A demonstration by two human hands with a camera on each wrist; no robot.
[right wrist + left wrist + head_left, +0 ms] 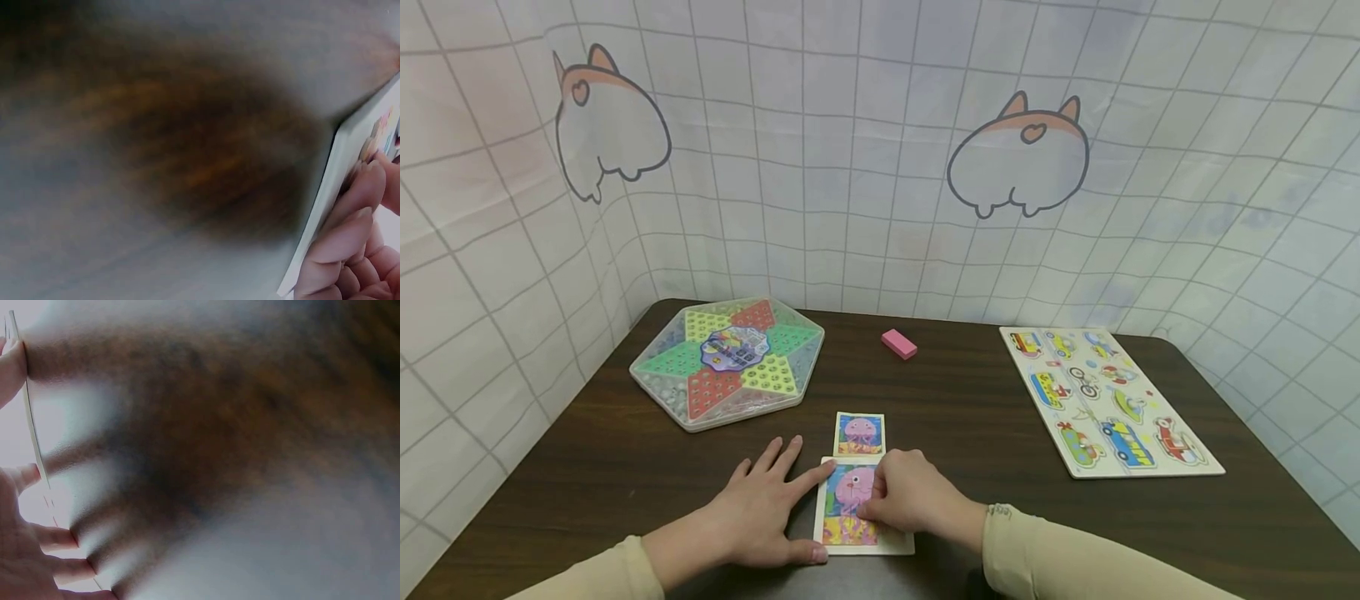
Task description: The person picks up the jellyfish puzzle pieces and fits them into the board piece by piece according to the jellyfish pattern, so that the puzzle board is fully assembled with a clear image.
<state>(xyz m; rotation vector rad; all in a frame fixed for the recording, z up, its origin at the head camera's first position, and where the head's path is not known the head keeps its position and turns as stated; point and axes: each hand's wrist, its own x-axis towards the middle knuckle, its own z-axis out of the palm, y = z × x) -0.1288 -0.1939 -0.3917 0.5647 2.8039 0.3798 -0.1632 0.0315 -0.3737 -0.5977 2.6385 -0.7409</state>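
A small jigsaw board point(850, 550) with a pink jellyfish picture lies flat at the table's near middle. My left hand point(752, 512) rests on the table with fingers spread, index fingertip and thumb at the board's left edge. My right hand point(917, 492) is curled over the board's right half, thumb and index finger pinching at a puzzle piece that the hand mostly hides. In the right wrist view, curled fingers point(350, 231) lie over the board's pale rim point(319, 212). Touching or nearly touching the board's top edge is a smaller jellyfish picture card point(860, 433).
A hexagonal Chinese checkers set point(730, 362) lies at the back left of the dark wooden table point(947, 400). A pink block point(898, 343) is near the back middle. To the right lies a vehicle peg puzzle board point(1112, 404). A grid-patterned curtain point(880, 167) hangs behind.
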